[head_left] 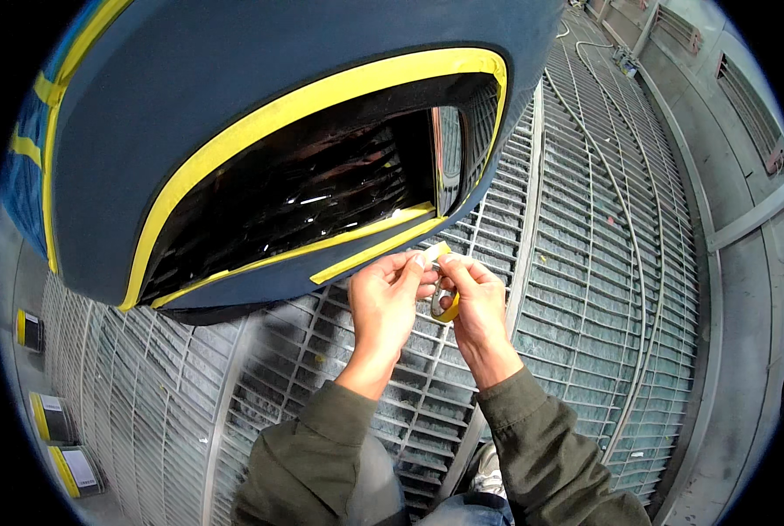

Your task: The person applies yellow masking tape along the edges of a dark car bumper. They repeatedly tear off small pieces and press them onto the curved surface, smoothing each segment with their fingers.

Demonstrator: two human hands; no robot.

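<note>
A roll of yellow masking tape (pixel 449 312) hangs from the fingers of my right hand (pixel 481 309), which are closed round its ring. My left hand (pixel 381 305) pinches a short strip of tape (pixel 436 252) between thumb and fingers, close to the right thumb. Both hands are just below the edge of a matte dark blue vehicle panel (pixel 190 96). Yellow tape (pixel 260 124) outlines the black, glossy opening (pixel 295 188) in it. Another yellow strip (pixel 365 254) lies along the lower edge, left of my fingers.
Metal grating (pixel 576 307) forms the floor, and a pale hose (pixel 627 219) runs along it on the right. Several cans (pixel 76 469) with yellow bands stand at the lower left. Blue masking film (pixel 25 188) covers the panel's far left. A grey wall (pixel 742 245) bounds the right side.
</note>
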